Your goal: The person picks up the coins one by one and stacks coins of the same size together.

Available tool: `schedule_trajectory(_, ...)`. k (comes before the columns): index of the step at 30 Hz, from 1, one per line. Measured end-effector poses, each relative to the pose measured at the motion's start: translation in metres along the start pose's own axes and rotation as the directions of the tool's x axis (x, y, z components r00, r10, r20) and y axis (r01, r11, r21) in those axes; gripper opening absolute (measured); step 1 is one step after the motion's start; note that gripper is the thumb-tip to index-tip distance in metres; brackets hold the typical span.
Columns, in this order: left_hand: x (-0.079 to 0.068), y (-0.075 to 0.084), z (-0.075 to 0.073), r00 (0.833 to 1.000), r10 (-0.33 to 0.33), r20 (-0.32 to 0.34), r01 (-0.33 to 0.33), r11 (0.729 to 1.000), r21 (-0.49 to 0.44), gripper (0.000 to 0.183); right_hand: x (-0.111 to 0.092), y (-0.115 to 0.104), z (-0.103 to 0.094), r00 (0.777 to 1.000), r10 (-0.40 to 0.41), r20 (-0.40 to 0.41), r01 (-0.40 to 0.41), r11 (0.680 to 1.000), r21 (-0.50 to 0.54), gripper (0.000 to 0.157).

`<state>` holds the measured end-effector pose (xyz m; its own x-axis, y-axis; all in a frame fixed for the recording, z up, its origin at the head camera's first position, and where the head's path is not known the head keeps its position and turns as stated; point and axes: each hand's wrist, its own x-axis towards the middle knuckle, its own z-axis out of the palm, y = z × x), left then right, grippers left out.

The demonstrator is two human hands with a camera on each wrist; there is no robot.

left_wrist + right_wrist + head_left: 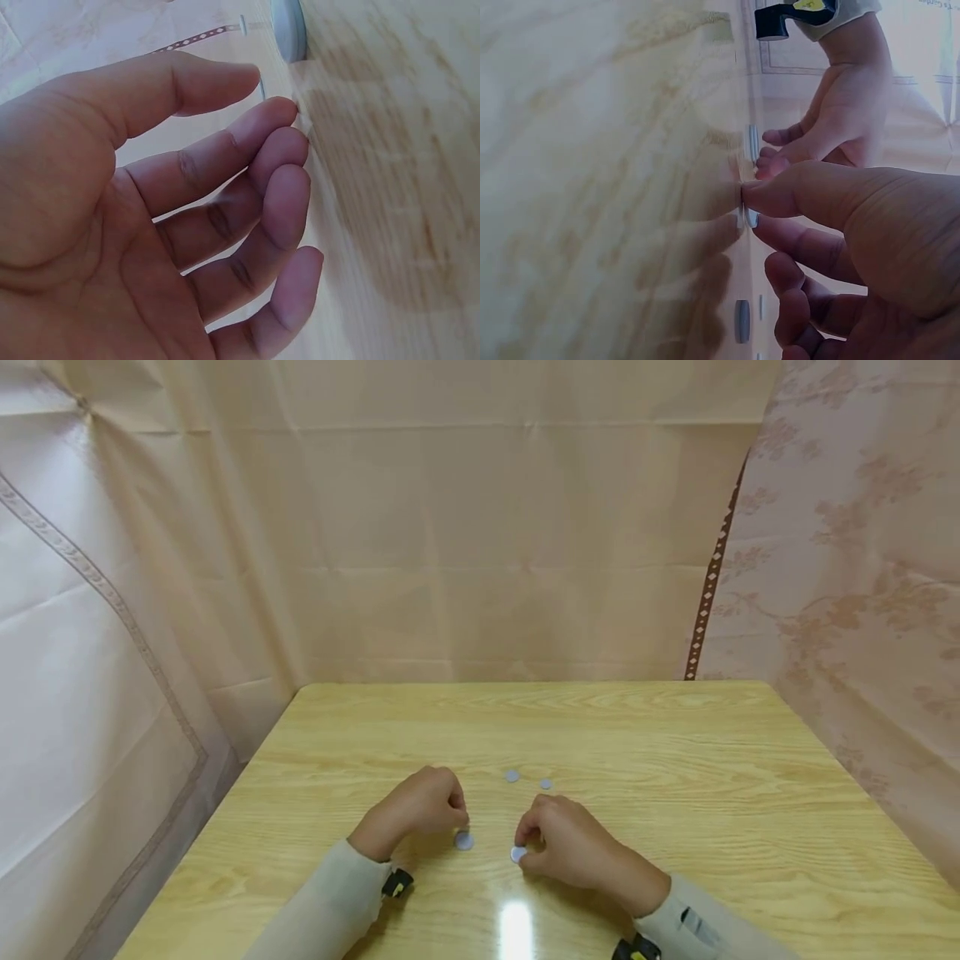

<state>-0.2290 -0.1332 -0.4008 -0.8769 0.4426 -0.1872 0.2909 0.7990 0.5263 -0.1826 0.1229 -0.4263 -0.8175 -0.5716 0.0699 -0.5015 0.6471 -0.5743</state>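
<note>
Four pale discs visible on the tabletop (675, 735).

Right hand (573, 843): thumb and forefinger pinch the nearest disc (517, 854), gap narrow. Disc sits at or barely above the wood; cannot tell whether it is lifted.

Left hand (416, 806): fingers half curled, thumb tip slightly apart from the forefinger, nothing held. The left disc (464, 841) lies flat just beside the fingertips. In the left wrist view its rim looks thick; single or doubled, cannot tell.

Beyond both hands: far-left disc (512, 776) and smaller-looking far-right disc (546, 784), both flat, apart from each other, touched by neither hand.

Progress (judgement): mid-handling. One disc is in grip, three are out of it. The near pair appears to be the part in work; the far pair is out of it. Release of the pinched disc remains undone.
</note>
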Motion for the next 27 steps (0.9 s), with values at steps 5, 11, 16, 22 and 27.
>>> schedule_trajectory(5, 0.002, 0.0, 0.002, 1.0, 0.018, 0.001, -0.018, 1.0, -0.022, 0.014, -0.003, 0.003, 0.002, 1.0, 0.024, 0.005, -0.024, 0.999, 0.028, 0.009)
schedule_trajectory(11, 0.01, 0.002, 0.005, 1.0, 0.004, -0.009, -0.004, 1.0, -0.026, 0.014, -0.003, 0.008, 0.002, 0.999, 0.04, 0.02, -0.041, 0.997, 0.06, 0.01)
schedule_trajectory(16, 0.023, 0.001, 0.007, 0.999, 0.015, -0.04, -0.014, 1.0, 0.026, 0.015, -0.003, 0.011, 0.001, 0.996, 0.07, 0.056, -0.077, 0.988, 0.132, 0.01)
schedule_trajectory(22, 0.037, 0.001, 0.008, 0.997, 0.042, -0.068, -0.034, 0.993, 0.11, 0.016, -0.003, 0.013, 0.001, 0.994, 0.069, 0.083, -0.083, 0.98, 0.179, 0.009)
schedule_trajectory(27, 0.046, 0.006, 0.004, 0.998, 0.031, -0.058, -0.022, 0.99, 0.14, 0.017, -0.002, 0.015, 0.001, 0.995, 0.061, 0.081, -0.075, 0.98, 0.183, 0.008)
